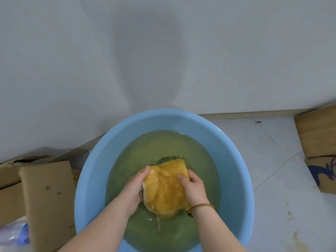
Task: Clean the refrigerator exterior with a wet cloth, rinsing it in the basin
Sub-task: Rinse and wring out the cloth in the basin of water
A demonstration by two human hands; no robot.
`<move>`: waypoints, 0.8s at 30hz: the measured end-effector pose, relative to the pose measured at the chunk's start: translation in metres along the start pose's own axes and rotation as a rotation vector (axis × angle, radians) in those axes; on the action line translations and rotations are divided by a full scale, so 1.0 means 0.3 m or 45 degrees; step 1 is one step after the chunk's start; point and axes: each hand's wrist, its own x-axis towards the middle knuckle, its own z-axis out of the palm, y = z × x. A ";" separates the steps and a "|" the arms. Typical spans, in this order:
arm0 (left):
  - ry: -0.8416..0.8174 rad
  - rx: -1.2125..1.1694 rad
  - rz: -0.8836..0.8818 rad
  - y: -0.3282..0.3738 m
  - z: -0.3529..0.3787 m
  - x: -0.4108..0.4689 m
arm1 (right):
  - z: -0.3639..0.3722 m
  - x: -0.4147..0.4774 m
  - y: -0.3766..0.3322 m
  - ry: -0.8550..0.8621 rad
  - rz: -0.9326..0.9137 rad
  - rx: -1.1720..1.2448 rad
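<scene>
Both bare forearms reach in from the bottom edge of the head view, the right one wearing a thin braided cord bracelet (201,207). The left hand (133,190) and right hand (194,188) meet over a round light-blue plastic basin (87,170) standing on the white tiled floor (263,160). Between them is the soaked yellow cloth (163,182), bunched and lifted partly clear of the greenish, cloudy water (163,142), with a thin stream running off its lower edge. Left fingers (145,170) curl over the cloth's left side, and right fingers (181,178) clamp its right side, so both hands grip it.

This looks like the rinse. To do it well, I would judge that the cloth should be kneaded under the surface, then lifted low over the basin and twisted with the hands turning opposite ways, keeping drips inside the rim. The water looks murky, so a thorough wring matters.

Brown cardboard boxes sit at left (45,188) and right (316,131), beside a pale grey wall (163,51). I cannot tell whether the refrigerator is in view.
</scene>
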 end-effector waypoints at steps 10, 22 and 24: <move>-0.029 -0.044 0.493 0.071 0.177 -0.247 | 0.070 -0.196 -0.026 0.203 -1.172 -0.818; -0.222 -0.339 0.461 0.209 0.172 -0.417 | 0.002 -0.303 -0.158 0.078 -0.762 -0.748; -0.283 -0.360 0.335 0.224 0.158 -0.410 | -0.003 -0.284 -0.176 0.066 -0.816 -0.825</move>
